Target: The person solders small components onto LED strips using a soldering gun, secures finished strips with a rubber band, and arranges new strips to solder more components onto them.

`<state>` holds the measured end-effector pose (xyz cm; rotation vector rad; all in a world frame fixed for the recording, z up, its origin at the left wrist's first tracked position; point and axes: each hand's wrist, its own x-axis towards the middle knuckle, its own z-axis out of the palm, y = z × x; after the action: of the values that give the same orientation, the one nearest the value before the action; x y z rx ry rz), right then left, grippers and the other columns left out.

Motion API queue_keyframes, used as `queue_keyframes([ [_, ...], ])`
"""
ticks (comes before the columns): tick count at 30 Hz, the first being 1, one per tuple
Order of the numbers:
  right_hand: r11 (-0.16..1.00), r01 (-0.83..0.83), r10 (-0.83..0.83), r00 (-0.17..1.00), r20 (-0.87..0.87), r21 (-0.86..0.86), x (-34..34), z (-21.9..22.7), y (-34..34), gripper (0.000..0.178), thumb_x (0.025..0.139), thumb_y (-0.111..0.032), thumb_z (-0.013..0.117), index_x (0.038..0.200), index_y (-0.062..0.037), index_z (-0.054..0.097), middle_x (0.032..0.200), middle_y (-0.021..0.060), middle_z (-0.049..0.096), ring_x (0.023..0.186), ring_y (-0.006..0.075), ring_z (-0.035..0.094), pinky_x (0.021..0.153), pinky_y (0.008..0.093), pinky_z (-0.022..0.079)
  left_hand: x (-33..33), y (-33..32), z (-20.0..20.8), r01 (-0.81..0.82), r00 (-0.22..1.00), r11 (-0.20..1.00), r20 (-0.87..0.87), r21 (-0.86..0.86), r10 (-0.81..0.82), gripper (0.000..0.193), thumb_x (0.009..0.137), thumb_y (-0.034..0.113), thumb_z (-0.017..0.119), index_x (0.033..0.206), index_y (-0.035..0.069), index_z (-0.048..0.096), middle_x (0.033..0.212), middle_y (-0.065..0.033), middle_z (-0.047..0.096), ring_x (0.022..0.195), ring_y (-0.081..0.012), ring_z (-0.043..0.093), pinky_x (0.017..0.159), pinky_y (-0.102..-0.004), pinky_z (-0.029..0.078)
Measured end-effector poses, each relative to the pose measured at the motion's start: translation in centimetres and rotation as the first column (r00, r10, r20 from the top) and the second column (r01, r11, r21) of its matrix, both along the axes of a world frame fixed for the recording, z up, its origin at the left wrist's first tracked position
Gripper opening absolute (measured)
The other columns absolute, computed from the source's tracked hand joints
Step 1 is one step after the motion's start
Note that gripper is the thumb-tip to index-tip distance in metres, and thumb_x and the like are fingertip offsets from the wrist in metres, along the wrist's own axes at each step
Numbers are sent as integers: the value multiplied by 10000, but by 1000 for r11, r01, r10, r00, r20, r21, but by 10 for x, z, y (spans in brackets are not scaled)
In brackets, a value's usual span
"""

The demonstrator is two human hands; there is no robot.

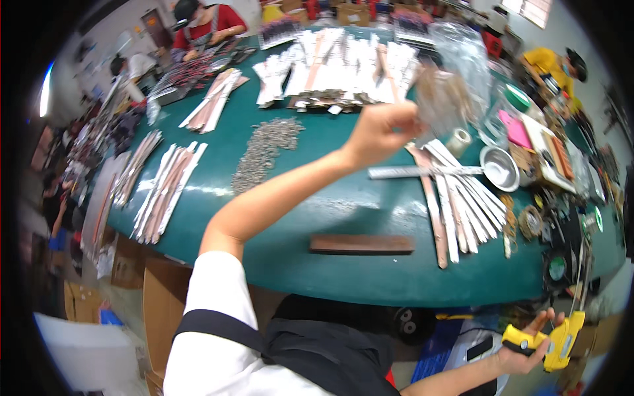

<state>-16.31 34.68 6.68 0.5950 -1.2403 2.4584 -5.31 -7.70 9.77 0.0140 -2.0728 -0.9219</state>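
Observation:
My left hand (384,134) is raised over the middle of the green table (290,264), its fingers closed on the edge of a clear plastic bag (441,99). The bag is blurred, with something brownish showing through it. At the lower right, off the table's edge, my right hand (528,346) is wrapped round a yellow gun-shaped tool (561,342) with thin rods rising from it. In front of me lies a dark brown bar (362,244). Below the left hand, a fan of white and tan strips (465,204) is spread, with a white strip (409,172) across it.
A heap of small metal pieces (264,150) lies at centre left. Bundled strips (168,191) are on the left, and a large pile of strips (343,66) at the back. A white bowl (500,167) and tape rolls (530,222) crowd the right. Other people (210,30) work around the table.

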Motion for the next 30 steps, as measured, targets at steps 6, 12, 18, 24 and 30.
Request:
queue_keyframes([
  [6, 949, -36, 96, 980, 176, -312, 34, 35, -64, 230, 966, -153, 500, 1110, 21, 544, 859, 98, 601, 719, 144, 581, 465, 230, 460, 72, 29, -40, 80, 986, 632, -32, -771, -164, 208, 850, 88, 550, 1019, 62, 669, 1067, -90, 663, 994, -224, 650, 849, -329, 550],
  [12, 745, -634, 644, 765, -26, -208, 22, -14, -55, 563, 789, -116, 500, 1239, 134, 271, 1052, 172, 383, 1085, 282, 403, 1061, 432, 330, 120, 31, -92, 346, 932, 696, 319, -629, -175, 321, 840, 36, 547, 1151, 76, 618, 1198, -88, 606, 1136, -252, 584, 970, -378, 489],
  [18, 509, -762, 851, 516, 99, -400, 54, -37, -119, 639, 787, -152, 531, 1329, 66, 274, 1068, 155, 405, 1097, 266, 424, 1058, 548, 275, 135, 31, -86, 448, 772, 894, 510, -15, -379, 581, 701, -157, 519, 1230, 76, 579, 1335, -97, 501, 1300, -312, 428, 1076, -430, 345],
  [24, 357, -795, 934, 312, 174, -491, 74, -49, -175, 633, 821, -248, 511, 1357, 37, 332, 1126, 193, 534, 1149, 329, 500, 1080, 652, 222, 138, 38, -80, 175, 872, 930, 490, -323, 6, 430, 806, 60, 625, 1230, 124, 589, 1304, -79, 534, 1263, -283, 465, 1056, -454, 356],
  [30, 337, -833, 932, 228, 283, -439, 92, -66, -191, 584, 824, -240, 508, 1334, 11, 372, 1088, 144, 551, 1165, 289, 482, 1045, 714, 210, 149, 41, -85, 129, 825, 929, 558, -347, 94, 412, 784, 175, 695, 1187, 134, 616, 1260, -76, 568, 1199, -282, 515, 1007, -424, 413],
])
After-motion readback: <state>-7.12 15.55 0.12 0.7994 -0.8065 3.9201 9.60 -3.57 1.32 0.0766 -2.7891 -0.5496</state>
